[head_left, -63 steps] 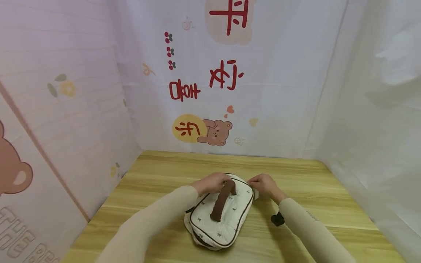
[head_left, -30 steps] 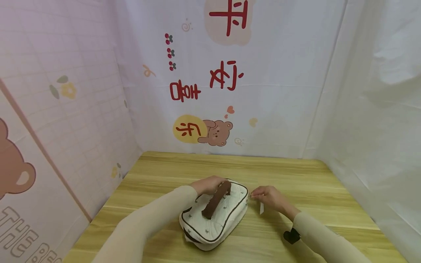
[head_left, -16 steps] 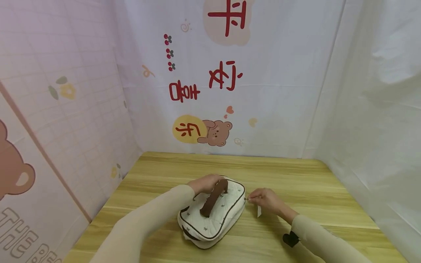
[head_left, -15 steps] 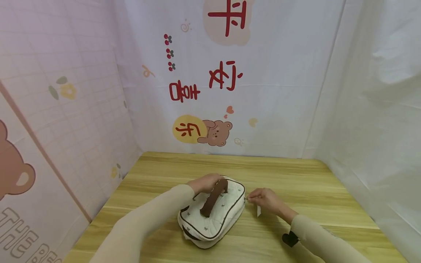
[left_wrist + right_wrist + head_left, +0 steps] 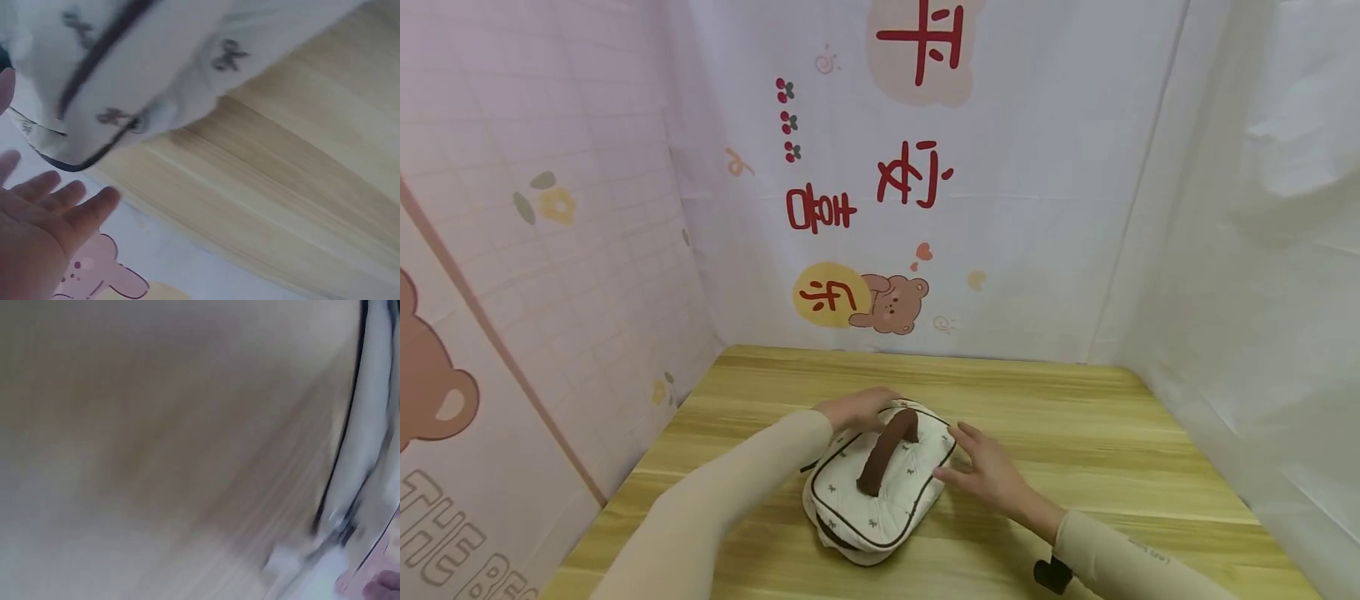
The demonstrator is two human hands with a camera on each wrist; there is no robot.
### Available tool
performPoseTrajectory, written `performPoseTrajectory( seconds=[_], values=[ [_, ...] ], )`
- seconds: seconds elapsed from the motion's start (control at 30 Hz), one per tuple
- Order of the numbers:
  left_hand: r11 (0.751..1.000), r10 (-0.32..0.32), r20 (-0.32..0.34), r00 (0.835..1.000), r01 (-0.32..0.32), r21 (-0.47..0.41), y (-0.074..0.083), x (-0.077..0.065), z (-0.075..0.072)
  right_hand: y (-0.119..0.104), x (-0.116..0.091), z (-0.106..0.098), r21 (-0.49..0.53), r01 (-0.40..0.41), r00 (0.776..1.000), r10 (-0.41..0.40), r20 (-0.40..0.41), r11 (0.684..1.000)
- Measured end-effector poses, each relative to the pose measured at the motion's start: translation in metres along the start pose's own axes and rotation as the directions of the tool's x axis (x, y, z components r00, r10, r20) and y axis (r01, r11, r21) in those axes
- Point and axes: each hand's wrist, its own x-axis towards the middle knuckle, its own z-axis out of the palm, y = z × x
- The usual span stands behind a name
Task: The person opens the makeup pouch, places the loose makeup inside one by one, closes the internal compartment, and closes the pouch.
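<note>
A white quilted toiletry bag [image 5: 895, 492] with small bow prints, dark piping and a brown top handle [image 5: 887, 454] sits on the wooden table. My left hand [image 5: 859, 408] is at the bag's far left side, partly behind the handle. In the left wrist view, that hand's fingers [image 5: 94, 212] are spread beside a corner of the bag [image 5: 169, 75]. On the bag's right side, my right hand [image 5: 988, 475] has its fingers apart, with fingertips right at the edge. Blur covers much of the right wrist view, where the bag's dark-edged side [image 5: 359, 437] shows.
The wood-grain table [image 5: 1075, 433] extends around the bag. White printed cloth [image 5: 1030, 208] hangs behind it and along both sides. A black wrist device [image 5: 1052, 575] hangs under my right sleeve.
My right hand pinched a small pull at the bag's right end, a white tag hanging below; it has let go and spread its fingers. My left hand has shifted slightly left.
</note>
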Motion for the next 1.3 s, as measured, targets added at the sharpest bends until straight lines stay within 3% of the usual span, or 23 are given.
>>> performPoseTrajectory(
  seconds=[0.17,0.27,0.4,0.6,0.8,0.93,1.07,1.2,1.3],
  values=[
    [0.986,-0.164,0.016,0.986,0.164,-0.030,-0.009,-0.005,0.005,-0.032,-0.009,0.010,-0.071,0.031,0.997,-0.026,0.067,0.997],
    [0.978,-0.207,0.021,0.978,0.207,-0.030,-0.011,-0.007,0.006,-0.043,-0.014,0.015,-0.127,0.050,0.993,-0.036,0.113,0.991],
    [0.978,-0.201,0.010,0.980,0.201,-0.049,-0.013,-0.009,0.008,-0.051,-0.019,0.022,-0.235,0.112,0.987,-0.080,0.141,0.965],
    [0.977,-0.206,-0.011,0.978,0.205,-0.066,-0.021,-0.010,0.012,-0.059,-0.025,0.030,-0.373,0.229,0.970,-0.182,0.159,0.899],
    [0.976,-0.206,-0.026,0.978,0.203,-0.084,-0.026,-0.012,0.014,-0.055,-0.021,0.032,-0.461,0.335,0.941,-0.313,0.126,0.822],
    [0.972,-0.219,-0.036,0.975,0.215,-0.096,-0.027,-0.013,0.015,-0.043,-0.013,0.026,-0.485,0.396,0.910,-0.404,0.092,0.780],
    [0.970,-0.228,-0.052,0.972,0.222,-0.101,-0.030,-0.018,0.015,-0.029,-0.005,0.017,-0.465,0.411,0.901,-0.428,0.075,0.784],
    [0.972,-0.210,-0.083,0.974,0.199,-0.124,-0.036,-0.024,0.016,-0.014,0.005,0.006,-0.470,0.360,0.929,-0.359,0.095,0.806],
    [0.977,-0.179,-0.118,0.977,0.162,-0.141,-0.041,-0.031,0.018,0.000,0.015,0.000,-0.515,0.316,0.947,-0.301,0.116,0.797]
  ],
)
